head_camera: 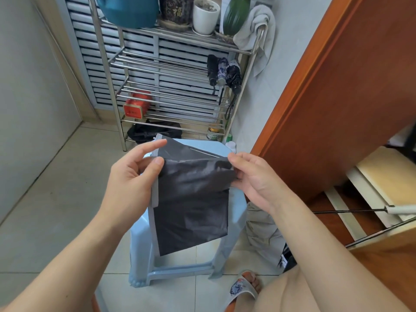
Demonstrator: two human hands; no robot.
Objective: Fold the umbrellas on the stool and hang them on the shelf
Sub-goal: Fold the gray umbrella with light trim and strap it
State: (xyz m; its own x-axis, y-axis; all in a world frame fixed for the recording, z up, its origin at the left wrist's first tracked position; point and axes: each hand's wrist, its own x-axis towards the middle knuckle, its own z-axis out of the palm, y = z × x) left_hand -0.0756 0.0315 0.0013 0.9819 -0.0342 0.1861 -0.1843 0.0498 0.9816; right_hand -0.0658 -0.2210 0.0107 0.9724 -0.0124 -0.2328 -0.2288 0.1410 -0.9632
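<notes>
Both forearms were bare to the lower edge of the view, with no sleeve, watch, bracelet or ring showing on either one. The left hand [132, 176] and the right hand [256, 179] had short, plain, unpainted nails. A bare thigh [315, 291] filled the lower right corner. One foot wore an open-toed slide sandal [242, 289] with a pale grey sole and a wide strap printed in a blue and white pattern, the toes showing.
</notes>
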